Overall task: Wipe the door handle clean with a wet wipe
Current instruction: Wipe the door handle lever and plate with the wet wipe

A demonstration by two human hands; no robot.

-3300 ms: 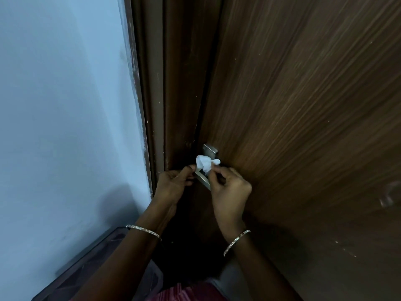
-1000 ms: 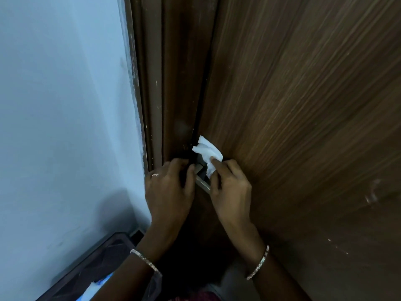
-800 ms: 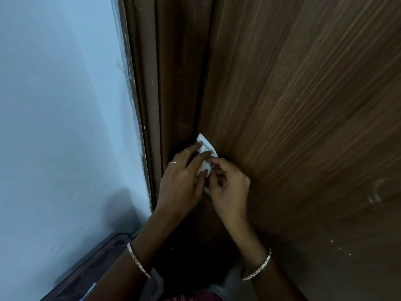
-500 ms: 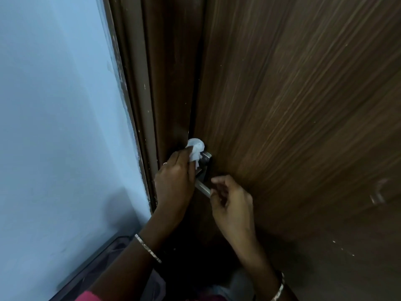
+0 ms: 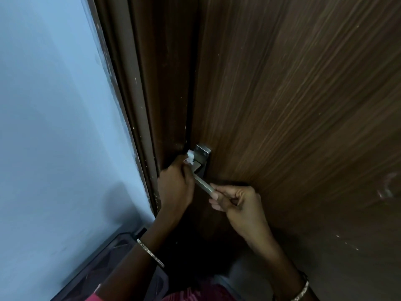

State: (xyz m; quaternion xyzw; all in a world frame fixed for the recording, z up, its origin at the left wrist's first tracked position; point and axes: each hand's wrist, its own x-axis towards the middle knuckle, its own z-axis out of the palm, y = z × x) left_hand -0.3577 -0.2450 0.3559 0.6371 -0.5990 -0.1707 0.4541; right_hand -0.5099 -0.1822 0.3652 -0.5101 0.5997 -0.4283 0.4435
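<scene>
Handle [image 5: 200, 168] of brushed metal sits on its plate at the door's [image 5: 293, 105] edge, lever angling down toward the camera, and no brand or writing can be read on it. White wet wipe [image 5: 190, 158], bunched small, is pressed against the top of the lever right by the plate, poking out above the left hand's [image 5: 175, 187] fingertips. That left hand is curled closed over the wipe, knuckles up, wrist bent in from below with a thin bangle [image 5: 150, 253] on the forearm. Right hand [image 5: 236, 205] comes in lower, fingers [image 5: 217, 197] pinched on the lever's free end, palm turned toward the door. Dark frame [image 5: 152, 94] runs just beyond the left fingers, pale blue wall [image 5: 54, 127] past that.
</scene>
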